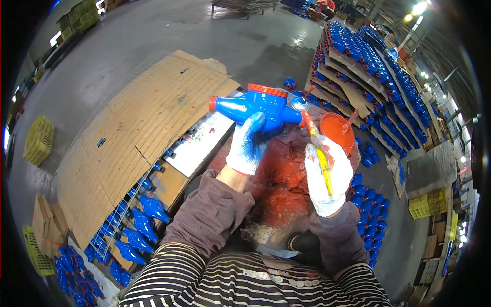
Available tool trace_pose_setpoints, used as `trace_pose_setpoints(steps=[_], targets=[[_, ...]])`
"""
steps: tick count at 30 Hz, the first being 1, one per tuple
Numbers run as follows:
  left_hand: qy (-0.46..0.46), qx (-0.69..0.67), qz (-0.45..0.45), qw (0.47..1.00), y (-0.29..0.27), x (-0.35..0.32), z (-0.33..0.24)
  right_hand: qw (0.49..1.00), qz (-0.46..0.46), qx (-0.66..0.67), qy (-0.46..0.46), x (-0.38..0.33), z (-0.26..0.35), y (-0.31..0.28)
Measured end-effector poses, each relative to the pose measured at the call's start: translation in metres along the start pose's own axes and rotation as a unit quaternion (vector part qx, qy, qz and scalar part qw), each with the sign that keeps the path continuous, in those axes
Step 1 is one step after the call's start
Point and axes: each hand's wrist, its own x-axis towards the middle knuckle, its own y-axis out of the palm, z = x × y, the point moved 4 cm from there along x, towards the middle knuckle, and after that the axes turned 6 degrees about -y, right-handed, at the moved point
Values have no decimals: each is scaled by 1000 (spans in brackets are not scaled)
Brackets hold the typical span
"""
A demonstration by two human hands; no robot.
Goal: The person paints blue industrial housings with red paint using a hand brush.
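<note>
My left hand [247,146], in a white glove stained blue, grips a blue water meter body [261,108] from below. Its round top rim and its left threaded end are red. In my gloved right hand [330,176] is a paintbrush [323,166] with a yellow handle. The brush's red bristles touch the body's right end or lie just in front of it; I cannot tell which. Just beyond my right hand stands a tub of red paint [337,128], with a stick-like handle leaning out of it. Under both hands spreads a work surface [286,163] caked with red paint.
A cardboard sheet [138,133] on a wire rack [110,225] lies to the left, with several blue bodies [146,225] under its edge. Tall layered stacks of blue bodies [378,66] rise at the far right. More bodies [368,210] stand on the floor by my right arm.
</note>
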Motion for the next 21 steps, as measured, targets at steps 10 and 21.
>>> trace_pose_setpoints(steps=[10, 21], targets=[[42, 7, -42, 998, 4, 11, 23, 938, -33, 216, 270, -45, -22, 0], [111, 727, 252, 629, 82, -39, 103, 728, -312, 532, 300, -56, -85, -98]])
